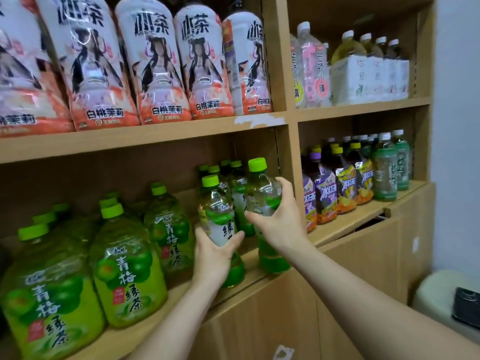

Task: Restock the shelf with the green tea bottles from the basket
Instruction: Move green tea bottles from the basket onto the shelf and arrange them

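Two slim green tea bottles with lime caps stand at the front of the wooden shelf [262, 275], right of centre. My left hand [214, 258] grips the lower body of the nearer bottle [217, 209]. My right hand [279, 216] grips the middle of the taller-looking bottle [262, 188] beside it. Several more green tea bottles [233, 178] stand in a row behind them. The basket is out of view.
Large green plum tea jugs [127, 266] fill the shelf to the left. White peach jasmine bottles [153, 63] line the shelf above. Right of the upright divider [292, 152] stand iced tea bottles [324, 193] and pale bottles [363, 68]. A dark object [466, 305] lies at bottom right.
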Motion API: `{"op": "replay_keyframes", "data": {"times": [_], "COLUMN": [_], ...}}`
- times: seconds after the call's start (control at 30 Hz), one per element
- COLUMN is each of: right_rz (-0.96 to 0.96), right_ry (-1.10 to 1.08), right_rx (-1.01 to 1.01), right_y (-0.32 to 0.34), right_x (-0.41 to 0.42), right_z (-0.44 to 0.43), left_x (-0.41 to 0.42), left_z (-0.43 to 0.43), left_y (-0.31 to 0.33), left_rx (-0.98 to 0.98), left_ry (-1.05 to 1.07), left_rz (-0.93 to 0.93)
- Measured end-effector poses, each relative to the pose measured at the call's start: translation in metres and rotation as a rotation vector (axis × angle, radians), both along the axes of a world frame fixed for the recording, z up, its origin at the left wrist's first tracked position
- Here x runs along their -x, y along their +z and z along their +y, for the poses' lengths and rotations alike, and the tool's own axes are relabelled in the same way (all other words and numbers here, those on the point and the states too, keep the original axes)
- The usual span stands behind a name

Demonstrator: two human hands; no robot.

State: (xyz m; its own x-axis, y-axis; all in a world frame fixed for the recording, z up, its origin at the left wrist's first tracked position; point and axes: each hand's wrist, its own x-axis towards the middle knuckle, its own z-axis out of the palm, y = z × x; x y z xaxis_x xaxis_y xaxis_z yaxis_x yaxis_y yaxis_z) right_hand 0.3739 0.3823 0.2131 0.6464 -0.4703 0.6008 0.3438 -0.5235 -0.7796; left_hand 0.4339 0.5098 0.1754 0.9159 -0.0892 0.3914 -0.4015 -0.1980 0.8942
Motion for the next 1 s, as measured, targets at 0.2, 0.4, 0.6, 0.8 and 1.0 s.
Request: {"op": "replay_keyframes", "data": {"times": [0.2,0.4,0.6,0.8,1.0], "right_rz": [0.091,0.237,0.247,0.392,0.47], "right_ry": [-0.044,-0.162,-0.231,-0.362,-0.453], "right_rx": [-0.01,-0.022,0.029,0.137,0.331], "right_y": [-0.031,-0.086,-0.082,-0.084,-0.07], "right_x": [-0.021,-0.019,-0.026,-0.029,-0.033], "right_z": [-0.013,-0.023,-0.024,-0.016,-0.016], "left_x": [-0.006,-0.002,-0.019,-0.043,-0.059], "left_z": [0.008,0.015,0.001,-0.016,-0.026], "left_y": [-0.02,-0.03,-0.022,-0.014,-0.023], "left_rx": [-0.157,-0.32,-0.476,-0.557,-0.482], "left_ry": [-0.087,-0.138,-0.048,-0.038,0.063], "left_rz": [0.026,0.011,-0.03,0.032,0.047]}}
